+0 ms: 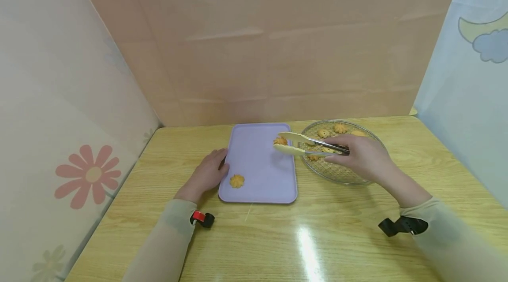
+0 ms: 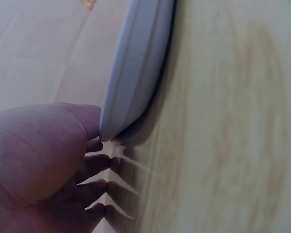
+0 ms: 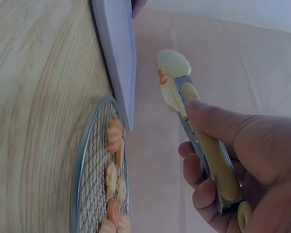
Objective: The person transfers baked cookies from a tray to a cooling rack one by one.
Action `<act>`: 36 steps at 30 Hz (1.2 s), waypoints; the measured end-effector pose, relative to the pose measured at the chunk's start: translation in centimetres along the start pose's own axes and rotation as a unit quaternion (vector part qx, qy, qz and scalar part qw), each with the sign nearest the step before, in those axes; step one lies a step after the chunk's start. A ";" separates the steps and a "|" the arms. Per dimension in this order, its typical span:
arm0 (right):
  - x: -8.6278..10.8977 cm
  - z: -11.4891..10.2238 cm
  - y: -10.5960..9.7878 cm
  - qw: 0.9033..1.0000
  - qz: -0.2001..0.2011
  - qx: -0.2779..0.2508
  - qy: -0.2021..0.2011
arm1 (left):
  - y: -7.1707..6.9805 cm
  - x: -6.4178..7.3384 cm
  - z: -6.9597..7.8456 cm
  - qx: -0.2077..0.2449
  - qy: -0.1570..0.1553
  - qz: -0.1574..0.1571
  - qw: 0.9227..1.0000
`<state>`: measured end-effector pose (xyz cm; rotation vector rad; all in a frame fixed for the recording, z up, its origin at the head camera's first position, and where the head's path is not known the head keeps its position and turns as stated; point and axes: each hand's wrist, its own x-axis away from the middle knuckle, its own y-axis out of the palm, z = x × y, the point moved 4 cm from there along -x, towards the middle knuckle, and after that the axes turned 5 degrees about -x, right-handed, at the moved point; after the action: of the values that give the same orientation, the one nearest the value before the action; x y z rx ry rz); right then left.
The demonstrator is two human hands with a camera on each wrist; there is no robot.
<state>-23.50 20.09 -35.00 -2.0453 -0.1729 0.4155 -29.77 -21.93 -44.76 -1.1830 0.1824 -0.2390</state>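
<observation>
In the head view, my right hand (image 1: 363, 154) grips tongs (image 1: 317, 144) with pale tips and metal arms. A golden flower-shaped cookie (image 1: 280, 141) is pinched between the tips, above the right part of a lilac tray (image 1: 258, 158). The right wrist view shows the thumb on one tong arm and curled fingers on the other. My left hand (image 1: 208, 169) rests by the tray's left edge; in the left wrist view its thumb touches the rim and its fingertips meet the table. Another flower-shaped cookie (image 1: 237, 181) lies at the tray's lower left.
A round wire-mesh basket (image 1: 341, 176) with a metal rim stands right of the tray, holding several cookies (image 3: 114, 135). The wooden table (image 1: 254, 238) ends at a tan backdrop (image 1: 270, 53), with pale patterned panels left and right.
</observation>
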 end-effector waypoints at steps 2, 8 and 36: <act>0.3 0.5 -0.5 1.000 -0.001 0.005 0.008 | 0.2 -0.1 -0.3 0.004 -0.003 -0.001 1.000; 1.4 1.9 -1.8 1.000 -0.008 0.013 0.026 | -0.2 0.0 0.2 -0.004 -0.019 -0.017 1.000; 6.2 7.2 -4.8 0.997 0.017 0.049 0.066 | -0.5 0.1 0.4 -0.009 -0.019 -0.023 1.000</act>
<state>-20.10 30.18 -35.33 -1.9744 -0.0371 0.3029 -29.64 -21.80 -44.19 -1.2086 0.1252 -0.2560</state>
